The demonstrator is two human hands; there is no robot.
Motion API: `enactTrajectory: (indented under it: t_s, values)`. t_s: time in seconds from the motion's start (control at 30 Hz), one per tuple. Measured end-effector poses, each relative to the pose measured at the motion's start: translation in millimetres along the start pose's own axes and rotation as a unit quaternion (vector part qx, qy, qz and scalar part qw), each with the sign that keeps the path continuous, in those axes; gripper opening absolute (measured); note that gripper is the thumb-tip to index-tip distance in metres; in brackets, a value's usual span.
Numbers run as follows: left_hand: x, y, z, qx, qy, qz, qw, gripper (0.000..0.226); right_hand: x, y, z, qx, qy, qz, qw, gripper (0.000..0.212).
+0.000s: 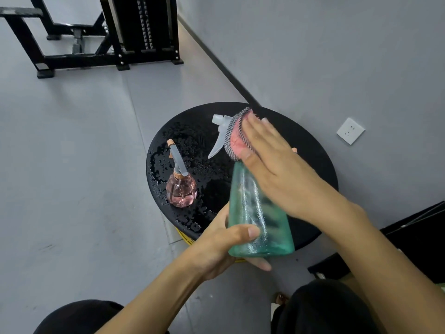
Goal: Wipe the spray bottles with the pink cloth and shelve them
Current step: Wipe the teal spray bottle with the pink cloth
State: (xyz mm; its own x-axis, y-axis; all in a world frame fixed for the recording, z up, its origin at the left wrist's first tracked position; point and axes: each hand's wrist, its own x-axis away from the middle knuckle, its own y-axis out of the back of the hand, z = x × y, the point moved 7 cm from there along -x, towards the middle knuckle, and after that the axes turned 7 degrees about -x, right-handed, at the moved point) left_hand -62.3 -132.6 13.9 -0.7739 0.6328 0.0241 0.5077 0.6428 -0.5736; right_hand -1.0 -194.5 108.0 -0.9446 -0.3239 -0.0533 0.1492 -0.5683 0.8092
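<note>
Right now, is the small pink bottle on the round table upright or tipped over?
Upright: the pink bottle stands on its base on the wet black table, spray head on top.

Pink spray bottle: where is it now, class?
Head view: the pink spray bottle stands upright on the left side of the black table, left of the hand-held green bottle.

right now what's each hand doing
Left hand: grips the green spray bottle near its base.
Right hand: open, fingers press the pink cloth against its neck.
</note>
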Motion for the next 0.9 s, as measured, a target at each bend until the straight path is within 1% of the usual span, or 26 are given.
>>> enactTrajectory:
  t_s: [0.07,0.13,0.2,0.33,0.47,0.6,0.7,0.83,0.9]
  values:
    - [-0.5,0.1,1.8,-0.009,0.003,-0.004,1.0,0.095,-7.8,6.7,-7.7,-0.042,-0.028,-0.021,0.999,0.062]
    - [-0.8,0.4,1.9,-0.012,0.003,-0.005,1.0,0.098,-11.0,7.8,-9.2,-0.067,-0.032,-0.032,0.997,0.059]
    - [-0.9,1.2,0.8,-0.012,-0.001,-0.005,1.0,0.096,-7.0,4.5,-4.2,-0.062,-0.014,-0.028,0.998,0.057]
    - [-0.2,4.4,-1.7,-0.004,-0.001,-0.008,1.0,0.087,10.1,-4.4,13.3,-0.013,0.04,-0.005,0.999,0.054]
    - [0.7,4.6,-1.1,-0.009,0.001,-0.012,1.0,0.085,9.0,-1.6,14.1,-0.013,0.039,0.016,0.999,0.055]
    - [-1.0,3.1,0.8,-0.032,0.008,-0.019,0.999,0.1,-8.1,3.9,-0.4,-0.012,0.005,-0.008,1.0,0.056]
    - [-1.8,6.0,1.5,-0.033,0.006,-0.028,0.999,0.086,-7.2,-1.7,1.8,-0.006,0.002,-0.004,1.0,0.056]
    - [-1.3,5.7,2.0,-0.025,0.009,-0.025,0.999,0.078,5.0,-5.2,11.9,-0.004,0.048,0.022,0.999,0.054]
    - [-0.8,6.1,4.2,-0.023,0.014,-0.027,0.999,0.081,4.1,-2.2,13.7,-0.007,0.063,0.031,0.998,0.052]
